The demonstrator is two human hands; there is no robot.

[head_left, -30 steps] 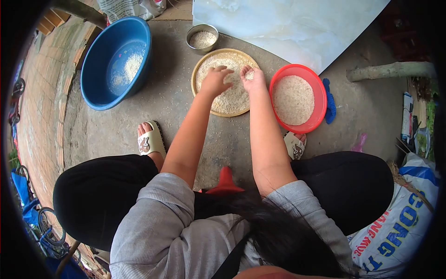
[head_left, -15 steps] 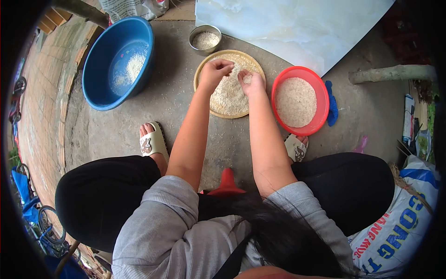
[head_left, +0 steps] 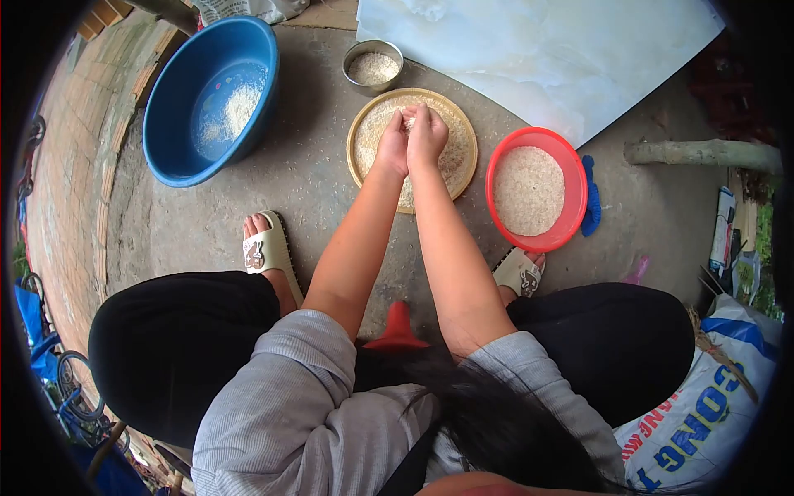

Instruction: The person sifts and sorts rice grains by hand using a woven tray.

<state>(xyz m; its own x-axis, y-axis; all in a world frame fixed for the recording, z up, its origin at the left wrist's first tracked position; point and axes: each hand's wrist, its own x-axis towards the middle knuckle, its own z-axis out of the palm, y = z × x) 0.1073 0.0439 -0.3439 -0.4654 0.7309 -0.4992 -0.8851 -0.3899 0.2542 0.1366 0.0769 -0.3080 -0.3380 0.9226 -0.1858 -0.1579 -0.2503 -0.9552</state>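
Note:
A round woven tray (head_left: 470, 169) holds a spread of rice grains (head_left: 453, 157) on the ground in front of me. Over its middle, my left hand (head_left: 394, 147) and my right hand (head_left: 427, 137) are cupped against each other with curled fingers. A few pale grains show in the hollow between them; how much they hold is hidden by the fingers.
To the right stands a red basin (head_left: 581, 202) of rice, beside a blue cloth-like item (head_left: 591, 197). A small metal bowl (head_left: 399, 76) of grains sits behind the tray. At left is a tilted blue basin (head_left: 178, 165) with whitish grains. A marbled sheet (head_left: 538, 66) lies behind.
My hands were apart, the right one palm up with grains in it. They have come together over the tray. The view has shifted slightly.

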